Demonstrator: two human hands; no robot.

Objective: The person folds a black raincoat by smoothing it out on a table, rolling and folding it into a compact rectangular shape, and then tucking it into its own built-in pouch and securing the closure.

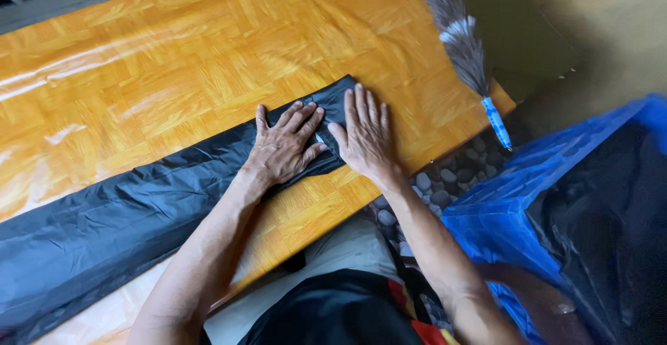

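The long, crinkled black plastic sheet [139, 206] is pressed flat — near the glossy wood-patterned tabletop [174, 60] edge — by the left hand [285, 147] and right hand [365, 136], fingers spread, nothing pinched.

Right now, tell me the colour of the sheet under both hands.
Black, glossy plastic sheet, folded into a long strip; head view.

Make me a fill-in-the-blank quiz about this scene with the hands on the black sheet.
1. Both hands, left hand and right hand, press flat on a long ____ plastic sheet.
2. The sheet lies on a table with a ____ parquet pattern.
3. At the table's far right corner lies a feather ____ with a blue handle.
4. Right of the person stands a ____ crate.

Missing words: black; orange; duster; blue
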